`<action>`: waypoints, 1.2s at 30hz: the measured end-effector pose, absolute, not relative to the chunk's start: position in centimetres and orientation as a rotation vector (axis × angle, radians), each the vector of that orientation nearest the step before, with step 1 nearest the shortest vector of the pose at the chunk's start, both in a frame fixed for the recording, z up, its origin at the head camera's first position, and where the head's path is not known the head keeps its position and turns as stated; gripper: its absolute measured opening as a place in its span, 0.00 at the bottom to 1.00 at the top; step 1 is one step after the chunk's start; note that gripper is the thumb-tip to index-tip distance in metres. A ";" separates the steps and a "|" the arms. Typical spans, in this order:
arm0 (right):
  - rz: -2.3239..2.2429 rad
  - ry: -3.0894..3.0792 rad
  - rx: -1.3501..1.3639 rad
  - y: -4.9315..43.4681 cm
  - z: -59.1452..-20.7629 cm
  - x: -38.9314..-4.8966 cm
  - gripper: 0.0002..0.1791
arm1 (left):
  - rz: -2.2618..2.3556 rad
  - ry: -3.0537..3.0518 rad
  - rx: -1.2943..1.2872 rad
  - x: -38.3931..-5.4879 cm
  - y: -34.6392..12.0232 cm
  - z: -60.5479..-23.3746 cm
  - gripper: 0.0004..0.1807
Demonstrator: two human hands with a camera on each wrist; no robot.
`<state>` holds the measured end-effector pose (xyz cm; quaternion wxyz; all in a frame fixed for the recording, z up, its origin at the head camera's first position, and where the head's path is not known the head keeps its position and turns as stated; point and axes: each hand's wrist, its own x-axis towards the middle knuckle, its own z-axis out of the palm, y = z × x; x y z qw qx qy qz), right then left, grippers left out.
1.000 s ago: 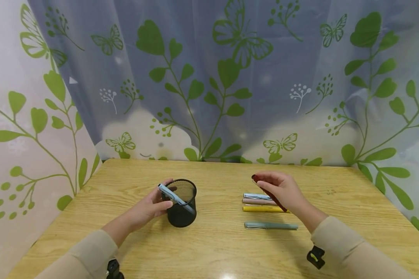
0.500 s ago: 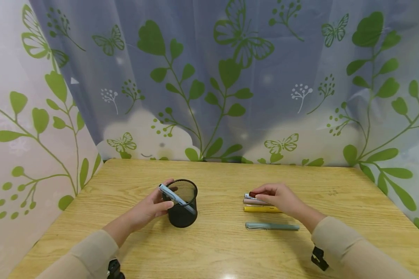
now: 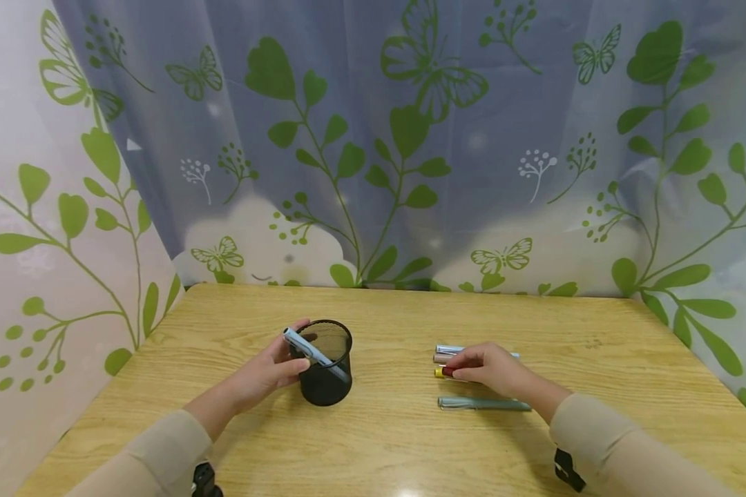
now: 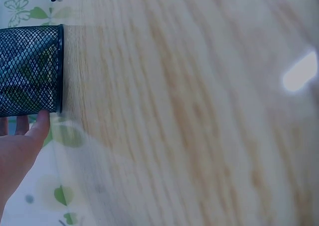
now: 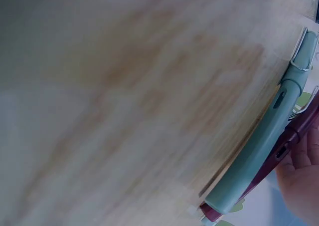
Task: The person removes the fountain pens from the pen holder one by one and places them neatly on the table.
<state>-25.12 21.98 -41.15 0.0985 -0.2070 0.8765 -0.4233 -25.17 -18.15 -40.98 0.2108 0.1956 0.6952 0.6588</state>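
On the left of the table, my left hand (image 3: 264, 376) grips a black mesh pen holder (image 3: 325, 390) from its side, thumb near the rim. A light blue pen (image 3: 309, 347) leans inside it, its cap end sticking out over the rim. My right hand (image 3: 500, 371) pinches a dark red pen (image 5: 297, 128), mostly hidden beneath the hand in the head view. It overlaps a yellow pen (image 3: 438, 373) there. Behind the fingers lie a second light blue pen (image 3: 449, 349) and a pinkish pen (image 3: 440, 358). Nearer me is a grey-green pen (image 3: 485, 404), lying sideways.
The wooden table (image 3: 373, 442) carries all of this. A patterned curtain (image 3: 373, 138) with leaves and butterflies hangs along its far edge, and similar cloth covers both sides.
My right hand has come down and toward me with the dark red pen, from above the row of pens to beside the yellow one. The left hand and pen holder have stayed put.
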 end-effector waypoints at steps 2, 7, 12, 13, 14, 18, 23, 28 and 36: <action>-1.242 2.600 -0.614 22.0 -41.2 -25.2 0.10 | 1.833 1.933 0.549 -25.1 -18.2 -40.9 0.39; -1.247 2.586 -0.612 21.9 -41.1 -25.2 0.10 | 1.829 1.937 0.550 -25.1 -18.1 -40.9 0.40; -1.259 2.579 -0.605 21.6 -41.1 -24.9 0.10 | 1.829 1.936 0.554 -25.1 -18.2 -41.0 0.40; -1.260 2.580 -0.607 21.6 -41.0 -24.9 0.10 | 1.830 1.935 0.554 -25.1 -18.2 -41.0 0.40; -1.260 2.581 -0.613 21.5 -41.0 -24.8 0.10 | 1.830 1.935 0.553 -25.1 -18.2 -41.0 0.40; -1.251 2.587 -0.630 21.3 -41.0 -24.8 0.10 | 1.832 1.933 0.550 -25.1 -18.2 -41.0 0.40; -1.204 2.586 -0.648 20.9 -41.2 -25.0 0.09 | 1.834 1.931 0.543 -25.1 -18.2 -41.0 0.40; -1.150 2.608 -0.681 20.4 -41.4 -25.2 0.08 | 1.834 1.930 0.540 -25.0 -18.2 -40.9 0.41; -1.097 2.638 -0.667 20.2 -41.2 -24.9 0.07 | 1.838 1.935 0.507 -25.1 -18.1 -40.9 0.39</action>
